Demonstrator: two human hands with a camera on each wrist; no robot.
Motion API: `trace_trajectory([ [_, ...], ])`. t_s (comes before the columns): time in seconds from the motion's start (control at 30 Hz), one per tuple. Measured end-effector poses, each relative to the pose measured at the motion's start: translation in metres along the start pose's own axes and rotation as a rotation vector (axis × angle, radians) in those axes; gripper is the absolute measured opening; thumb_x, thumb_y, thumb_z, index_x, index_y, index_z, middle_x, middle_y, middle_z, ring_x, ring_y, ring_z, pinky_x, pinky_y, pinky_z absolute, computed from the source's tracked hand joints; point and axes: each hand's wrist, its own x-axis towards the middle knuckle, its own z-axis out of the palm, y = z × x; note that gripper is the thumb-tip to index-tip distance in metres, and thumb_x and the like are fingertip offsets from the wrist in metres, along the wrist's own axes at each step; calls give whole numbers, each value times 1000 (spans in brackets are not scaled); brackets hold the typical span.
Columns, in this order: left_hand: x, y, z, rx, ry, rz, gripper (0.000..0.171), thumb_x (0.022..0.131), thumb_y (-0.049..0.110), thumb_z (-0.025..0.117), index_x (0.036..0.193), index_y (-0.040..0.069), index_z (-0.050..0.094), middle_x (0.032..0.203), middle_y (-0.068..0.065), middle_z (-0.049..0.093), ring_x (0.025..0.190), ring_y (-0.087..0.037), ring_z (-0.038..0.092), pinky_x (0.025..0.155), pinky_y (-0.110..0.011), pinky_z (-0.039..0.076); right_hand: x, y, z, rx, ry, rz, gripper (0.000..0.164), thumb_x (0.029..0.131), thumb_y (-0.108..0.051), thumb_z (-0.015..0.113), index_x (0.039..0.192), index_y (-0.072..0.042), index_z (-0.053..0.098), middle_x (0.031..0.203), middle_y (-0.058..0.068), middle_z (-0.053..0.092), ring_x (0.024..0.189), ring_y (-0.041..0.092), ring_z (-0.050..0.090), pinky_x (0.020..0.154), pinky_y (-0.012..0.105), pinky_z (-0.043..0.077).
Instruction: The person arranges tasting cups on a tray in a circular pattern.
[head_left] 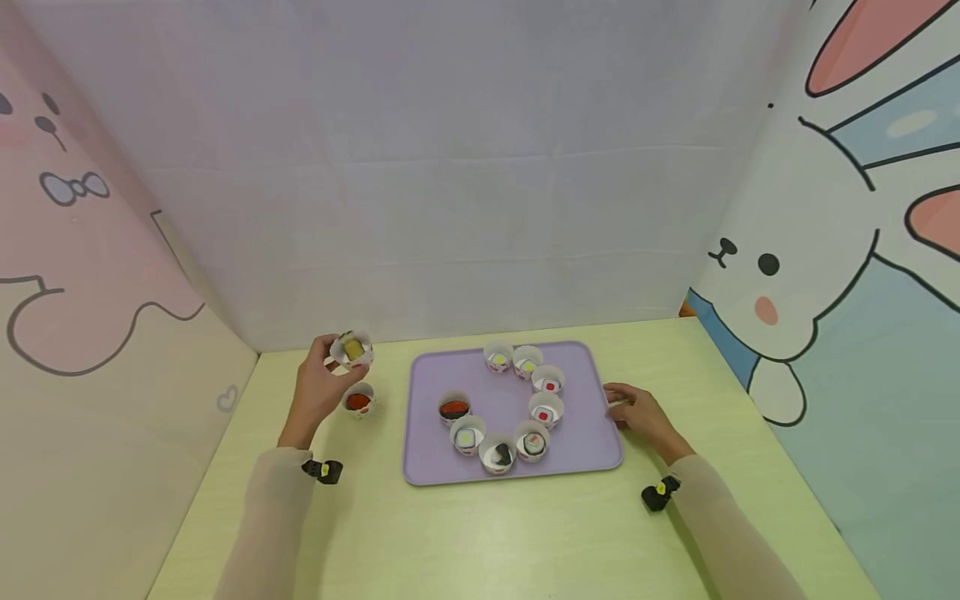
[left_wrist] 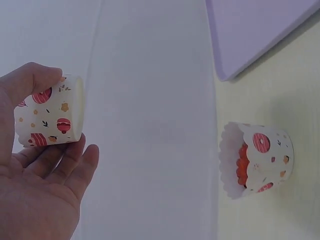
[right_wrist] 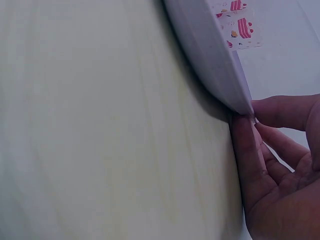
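My left hand (head_left: 317, 390) grips a paper baking cup (head_left: 362, 360) between thumb and fingers, raised above the table's left part. A yellow sushi piece (head_left: 353, 348) lies inside it. Red cake prints cover the cup's outside in the left wrist view. Just below that hand, a second cup (head_left: 360, 412) with an orange-red topped piece (left_wrist: 242, 166) stands on the table. At the right, my right hand (head_left: 641, 417) pinches the rim of the lilac tray (head_left: 581, 417), thumb and forefinger meeting at the edge in the right wrist view.
Several paper cups (head_left: 546, 410) with sushi pieces stand on the tray in an open curve. The pale yellow table (head_left: 480, 533) ends at a white backdrop (head_left: 450, 208). Cartoon-printed sheets (head_left: 810, 333) hang on both sides.
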Motion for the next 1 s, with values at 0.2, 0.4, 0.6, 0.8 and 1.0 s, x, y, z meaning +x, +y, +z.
trace_trajectory([
  [0.2,4,9,11,-20,-19,26,68,86,24,75,139,5,37,138,-19,48,132,-36,46,109,-54,40,0,-1,0,-6,-1,-1,57,88,-4,61,143,-2,48,131,24,54,95,19,62,75,27,55],
  [0.4,6,15,23,-40,-34,35,69,85,22,74,143,12,37,137,-16,48,132,-35,47,109,-52,41,-1,-1,0,6,-5,-4,57,88,-3,62,143,-1,48,130,25,55,96,20,62,74,28,55],
  [0.6,11,19,38,-76,-61,37,69,86,23,74,143,14,36,138,-16,47,133,-37,48,106,-52,44,0,2,-1,6,-1,-5,57,88,-3,63,142,-2,49,130,24,55,96,21,63,75,28,55],
  [0.8,15,22,53,-96,-84,31,69,86,23,73,143,14,36,138,-15,48,132,-36,48,106,-51,44,0,2,-1,2,-4,-2,56,88,-4,62,142,-2,49,130,24,55,97,21,63,75,28,55],
  [1.0,20,24,67,-69,-109,24,64,85,22,73,140,10,41,132,-15,52,126,-32,51,108,-48,43,-1,0,-1,14,-7,-6,56,89,-4,62,143,-2,48,131,24,55,98,22,62,76,28,55],
])
